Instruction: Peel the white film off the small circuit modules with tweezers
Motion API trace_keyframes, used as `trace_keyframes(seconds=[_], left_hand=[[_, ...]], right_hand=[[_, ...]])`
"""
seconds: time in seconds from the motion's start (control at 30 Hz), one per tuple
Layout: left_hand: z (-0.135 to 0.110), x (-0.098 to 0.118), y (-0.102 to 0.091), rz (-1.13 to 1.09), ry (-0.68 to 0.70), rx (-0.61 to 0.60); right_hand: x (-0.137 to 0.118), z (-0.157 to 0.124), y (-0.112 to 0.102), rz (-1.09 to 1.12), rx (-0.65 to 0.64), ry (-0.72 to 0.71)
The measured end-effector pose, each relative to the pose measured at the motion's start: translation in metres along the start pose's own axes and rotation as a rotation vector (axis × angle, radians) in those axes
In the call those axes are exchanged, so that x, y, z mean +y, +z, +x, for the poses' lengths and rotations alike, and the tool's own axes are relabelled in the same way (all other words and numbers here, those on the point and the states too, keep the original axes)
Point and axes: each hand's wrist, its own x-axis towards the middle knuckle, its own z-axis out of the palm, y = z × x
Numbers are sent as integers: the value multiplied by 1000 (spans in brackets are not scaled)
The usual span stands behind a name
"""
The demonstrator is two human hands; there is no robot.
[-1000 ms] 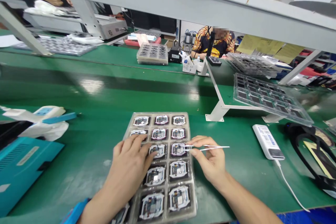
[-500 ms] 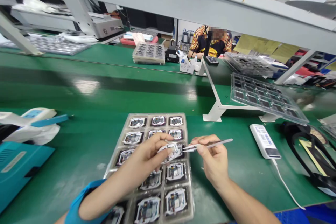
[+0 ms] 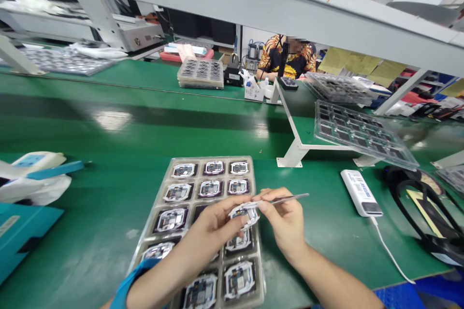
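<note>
A small white-framed circuit module (image 3: pixel 243 214) is pinched between the thumb and fingers of my left hand (image 3: pixel 221 219), above a clear plastic tray (image 3: pixel 258 263). My right hand (image 3: pixel 284 219) is closed around metal tweezers (image 3: pixel 290 198), whose tips reach over the module's upper edge. Whether the tips grip anything is too small to tell. Similar modules, such as one at the lower right (image 3: pixel 239 280), lie in the tray's pockets. One dark pocket (image 3: pixel 203 212) beside my left hand shows no module. My left forearm hides part of the tray.
A white device with a cable (image 3: pixel 361 193) lies to the right, by a black ring-shaped stand (image 3: pixel 416 207). Ahead, a raised shelf (image 3: pixel 295 154) carries another plastic tray (image 3: pixel 362 130). A teal case (image 3: pixel 25 236) sits at left. A person (image 3: pixel 286 58) is across the bench.
My right hand has moved left, bringing the tweezers from beside the module to over its top edge. My left hand has lowered the module slightly and tilted it. The whole view has shifted a little.
</note>
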Motion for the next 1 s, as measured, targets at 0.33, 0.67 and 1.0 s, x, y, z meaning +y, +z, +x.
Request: trace_keyframes(seconds=[0.33, 0.67, 1.0], left_hand=[[1, -9, 0, -109, -65, 97], [2, 1, 1, -136, -121, 82], [-3, 5, -2, -141, -159, 90]], right_hand=[[-1, 2, 1, -49, -72, -129], [-3, 3, -2, -218, -152, -322], [-16, 7, -9, -418, -338, -605]])
